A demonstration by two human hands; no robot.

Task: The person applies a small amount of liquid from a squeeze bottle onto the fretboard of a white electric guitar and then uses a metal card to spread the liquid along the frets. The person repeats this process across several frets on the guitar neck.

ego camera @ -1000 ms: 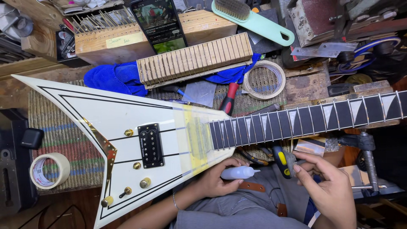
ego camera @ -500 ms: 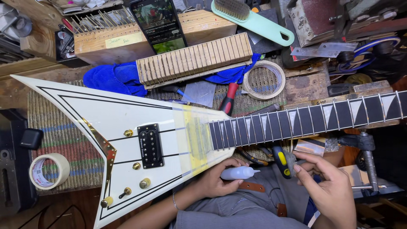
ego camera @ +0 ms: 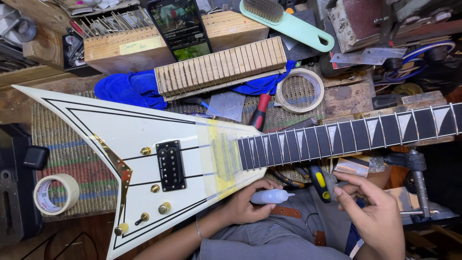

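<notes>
While left hand grips white bottle, right hand pinches something hidden.

Even, bright overhead light fell across the desk; shadows stayed soft, focus sharp, corners slightly darker.

Head view (only one): looks straight down, close over cluttered workbench.

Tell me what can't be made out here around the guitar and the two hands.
- Guitar: the neck's far end is cut off by the right edge of the head view.
- Left hand: its fingers cover most of the white bottle.
- Right hand: the small thing it pinches is too small to identify.
</notes>
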